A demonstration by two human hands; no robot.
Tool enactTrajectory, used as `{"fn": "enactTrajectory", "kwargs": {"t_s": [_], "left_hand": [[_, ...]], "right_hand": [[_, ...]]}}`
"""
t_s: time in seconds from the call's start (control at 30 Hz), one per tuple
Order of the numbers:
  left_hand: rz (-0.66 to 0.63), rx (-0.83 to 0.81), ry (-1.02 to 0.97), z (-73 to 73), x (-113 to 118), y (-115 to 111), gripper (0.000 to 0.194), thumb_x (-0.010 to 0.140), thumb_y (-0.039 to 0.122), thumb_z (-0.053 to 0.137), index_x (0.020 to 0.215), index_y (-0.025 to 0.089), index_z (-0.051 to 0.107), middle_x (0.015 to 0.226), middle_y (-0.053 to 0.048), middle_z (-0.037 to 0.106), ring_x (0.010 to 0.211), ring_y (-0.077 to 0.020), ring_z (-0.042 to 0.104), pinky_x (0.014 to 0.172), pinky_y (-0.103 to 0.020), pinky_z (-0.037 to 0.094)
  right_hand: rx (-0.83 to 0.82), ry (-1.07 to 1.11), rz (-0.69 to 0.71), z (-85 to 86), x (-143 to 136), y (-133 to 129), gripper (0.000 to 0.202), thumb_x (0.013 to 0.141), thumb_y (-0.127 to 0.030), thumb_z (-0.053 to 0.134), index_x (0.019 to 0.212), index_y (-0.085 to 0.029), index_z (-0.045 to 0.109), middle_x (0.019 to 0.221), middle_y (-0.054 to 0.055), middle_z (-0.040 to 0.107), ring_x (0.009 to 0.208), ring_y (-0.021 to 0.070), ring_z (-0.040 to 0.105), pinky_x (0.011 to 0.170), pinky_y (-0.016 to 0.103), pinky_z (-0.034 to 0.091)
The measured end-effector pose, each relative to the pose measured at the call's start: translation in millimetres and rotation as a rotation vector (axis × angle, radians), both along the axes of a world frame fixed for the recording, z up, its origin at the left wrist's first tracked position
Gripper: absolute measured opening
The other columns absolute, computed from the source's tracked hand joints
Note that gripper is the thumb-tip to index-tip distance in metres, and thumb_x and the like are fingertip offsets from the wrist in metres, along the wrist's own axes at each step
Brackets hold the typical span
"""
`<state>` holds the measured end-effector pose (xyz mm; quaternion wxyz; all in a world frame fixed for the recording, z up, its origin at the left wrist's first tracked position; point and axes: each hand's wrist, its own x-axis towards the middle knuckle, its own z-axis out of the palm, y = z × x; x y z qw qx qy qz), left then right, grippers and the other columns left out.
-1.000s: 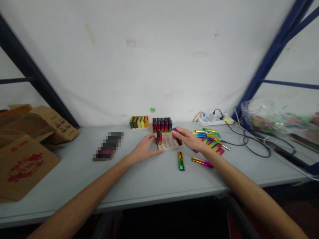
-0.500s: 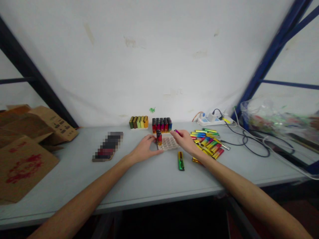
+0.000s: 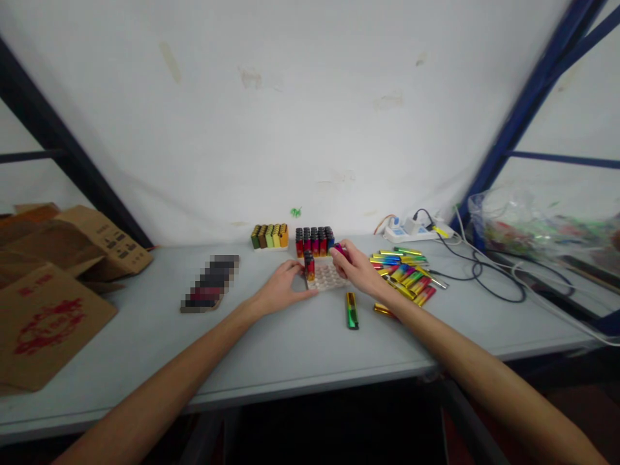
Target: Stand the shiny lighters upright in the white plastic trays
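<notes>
A white plastic tray (image 3: 331, 278) with rows of round-looking slots lies on the table. My left hand (image 3: 281, 289) grips its left end, thumb at the near edge and fingers at the far side. Upright in the tray's left end stand a few red-and-orange lighters (image 3: 310, 268). Over the tray's right end, my right hand (image 3: 359, 270) pinches a purple-pink lighter (image 3: 340, 252), partly hidden by the fingers. A gold-and-green lighter (image 3: 352, 311) lies alone in front of the tray. To the right is a loose pile of shiny multicoloured lighters (image 3: 404, 274), partly behind my right forearm.
Against the wall stand a block of black-topped lighters (image 3: 314, 242) and a block of green-to-yellow lighters (image 3: 270, 236). A power strip (image 3: 417, 231) with cables is at the back right. Cardboard boxes (image 3: 58, 316) sit left, near a blurred dark object (image 3: 210, 284).
My right hand has shifted slightly, and more of the lighter in it now shows. My left hand keeps its hold on the tray.
</notes>
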<state>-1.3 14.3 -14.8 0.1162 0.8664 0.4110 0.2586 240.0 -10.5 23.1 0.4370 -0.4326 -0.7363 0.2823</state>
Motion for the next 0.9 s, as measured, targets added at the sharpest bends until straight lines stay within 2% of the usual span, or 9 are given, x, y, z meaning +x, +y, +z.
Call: {"fn": "enactTrajectory", "kwargs": {"t_s": [0.13, 0.2, 0.33, 0.67, 0.77, 0.9], "left_hand": [[-0.003, -0.009, -0.011, 0.7, 0.3, -0.6, 0.060, 0.080, 0.065, 0.071, 0.118, 0.018, 0.066, 0.118, -0.011, 0.065, 0.116, -0.0319, 0.060, 0.107, -0.046, 0.049], [0.001, -0.011, -0.019, 0.9, 0.6, -1.0, 0.062, 0.079, 0.065, 0.072, 0.120, 0.018, 0.065, 0.119, -0.011, 0.065, 0.115, -0.0320, 0.060, 0.107, -0.047, 0.049], [0.010, -0.012, -0.020, 0.2, 2.0, -1.6, 0.064, 0.080, 0.064, 0.072, 0.123, 0.018, 0.064, 0.120, -0.011, 0.065, 0.115, -0.0316, 0.060, 0.107, -0.046, 0.049], [-0.032, 0.010, -0.053, -5.0, 4.8, -0.6, 0.054, 0.081, 0.060, 0.074, 0.118, 0.021, 0.066, 0.117, -0.009, 0.066, 0.113, -0.0302, 0.061, 0.104, -0.046, 0.051], [-0.039, 0.018, -0.052, -3.9, 5.1, -0.9, 0.055, 0.080, 0.059, 0.075, 0.119, 0.022, 0.065, 0.121, -0.009, 0.066, 0.116, -0.0307, 0.060, 0.107, -0.047, 0.050], [-0.033, 0.010, -0.055, -1.1, 5.5, -2.7, 0.055, 0.081, 0.061, 0.073, 0.118, 0.021, 0.066, 0.119, -0.009, 0.066, 0.117, -0.0306, 0.060, 0.107, -0.046, 0.050]], "right_hand": [[0.183, -0.137, 0.010, 2.0, -1.2, -1.4, 0.041, 0.102, -0.058, 0.045, 0.086, -0.021, 0.055, 0.088, 0.004, 0.059, 0.085, 0.0181, 0.055, 0.075, 0.028, 0.044], [0.234, -0.223, -0.010, 2.6, -1.9, -2.0, 0.044, 0.101, -0.058, 0.048, 0.081, -0.021, 0.056, 0.083, 0.003, 0.059, 0.080, 0.0172, 0.054, 0.073, 0.028, 0.042], [0.183, -0.302, -0.010, 0.3, -2.9, -1.1, 0.041, 0.103, -0.053, 0.049, 0.083, -0.020, 0.059, 0.070, -0.002, 0.058, 0.061, 0.0132, 0.049, 0.062, 0.026, 0.035], [0.214, -0.514, 0.058, -14.2, -16.9, 7.0, 0.022, 0.105, -0.036, 0.052, 0.098, -0.017, 0.061, 0.094, 0.009, 0.071, 0.080, 0.0191, 0.062, 0.073, 0.028, 0.042], [0.239, -0.615, 0.052, -11.6, -21.3, 5.2, 0.024, 0.106, -0.039, 0.049, 0.103, -0.018, 0.061, 0.096, 0.010, 0.070, 0.080, 0.0197, 0.062, 0.073, 0.028, 0.042], [0.235, -0.710, 0.042, 0.2, -12.1, 2.3, 0.038, 0.103, -0.053, 0.051, 0.100, -0.017, 0.063, 0.095, 0.011, 0.069, 0.079, 0.0200, 0.062, 0.072, 0.029, 0.041]]}}
